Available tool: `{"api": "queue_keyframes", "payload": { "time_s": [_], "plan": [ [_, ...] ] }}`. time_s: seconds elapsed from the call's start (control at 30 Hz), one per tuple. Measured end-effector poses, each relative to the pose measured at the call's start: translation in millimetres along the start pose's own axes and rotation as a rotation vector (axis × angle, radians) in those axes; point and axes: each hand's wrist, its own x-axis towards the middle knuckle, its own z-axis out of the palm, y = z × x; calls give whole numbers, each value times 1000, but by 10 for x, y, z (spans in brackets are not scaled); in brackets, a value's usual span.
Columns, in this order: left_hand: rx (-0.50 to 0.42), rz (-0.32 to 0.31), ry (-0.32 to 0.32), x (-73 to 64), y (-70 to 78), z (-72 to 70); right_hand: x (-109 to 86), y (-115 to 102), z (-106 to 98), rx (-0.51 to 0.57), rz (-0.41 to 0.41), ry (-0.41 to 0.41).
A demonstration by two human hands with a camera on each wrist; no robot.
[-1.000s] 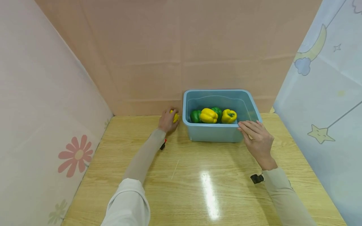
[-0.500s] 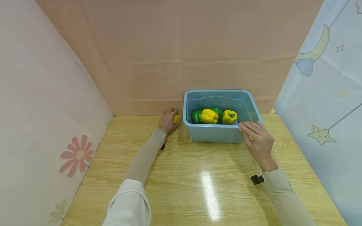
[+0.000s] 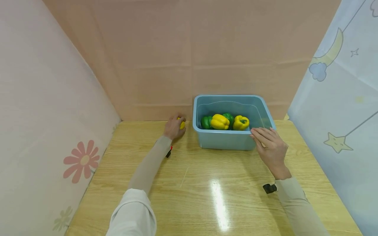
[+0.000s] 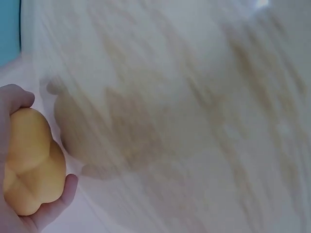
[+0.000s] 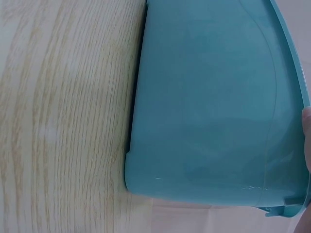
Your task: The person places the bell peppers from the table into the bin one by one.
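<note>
A yellow bell pepper sits in the grip of my left hand, just left of the blue bin. In the left wrist view, fingers and thumb curl round the sides of this bell pepper. The hand hides part of it. My right hand holds the bin's rim at the front right corner, fingers over the rim and thumb by the outer wall. Inside the bin lie two yellow peppers, one on its side and one showing its stem, with green peppers beside them.
The bin stands on a wood-grain table close to the pinkish-brown back wall. A flower-printed sheet rises on the left, and a pale blue star-and-moon sheet on the right.
The head view has shifted slightly. My left hand, with the yellow bell pepper, has edged a little left, away from the bin. My right hand stays on the rim.
</note>
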Motion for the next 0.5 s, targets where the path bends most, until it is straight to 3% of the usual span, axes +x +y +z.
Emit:
{"api": "queue_keyframes", "payload": {
  "time_s": [0.27, 0.5],
  "plan": [
    [-6, 2, -8, -38, 12, -84, 4, -2, -5, -2, 3, 11],
    [0, 56, 66, -64, 19, -162, 14, -21, -3, 0, 10, 1]
  ]
}}
